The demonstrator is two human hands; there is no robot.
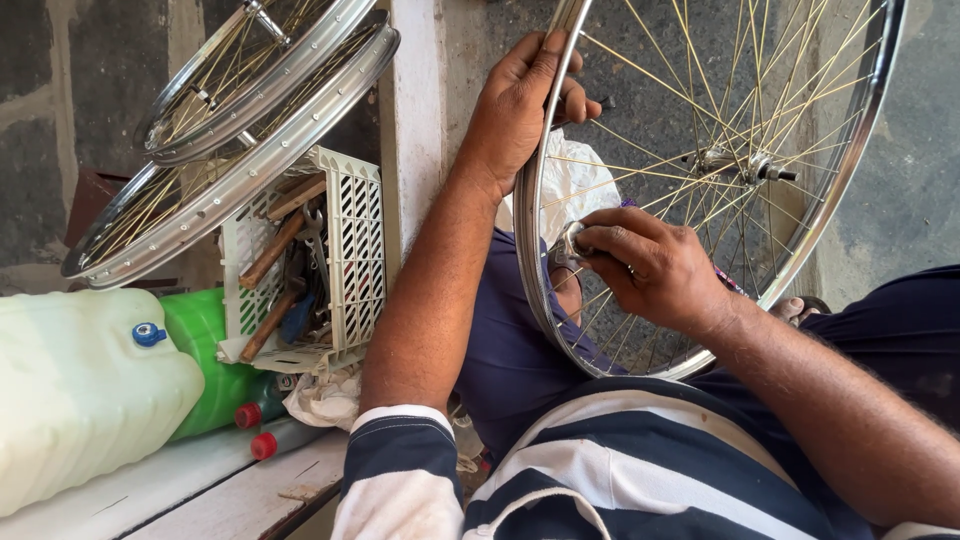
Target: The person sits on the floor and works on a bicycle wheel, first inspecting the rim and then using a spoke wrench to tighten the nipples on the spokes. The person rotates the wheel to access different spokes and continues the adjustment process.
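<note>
Head view: we see wheel (700, 170) upright across lap, left hand (520, 110) wrapped over rim top, fingers curled closed on it, likely steadying it against turning. Right hand (650, 265) reaches between spokes near rim, fingers pinched shut on small metal tool (568, 245); exact grip point hidden. At left, two spare rims (240, 130) lean over crate (340, 260) of tools, white jug (80, 390) and green bottle (205, 350) beside it. Little elbow room left; open floor lies right, beyond wheel.
</note>
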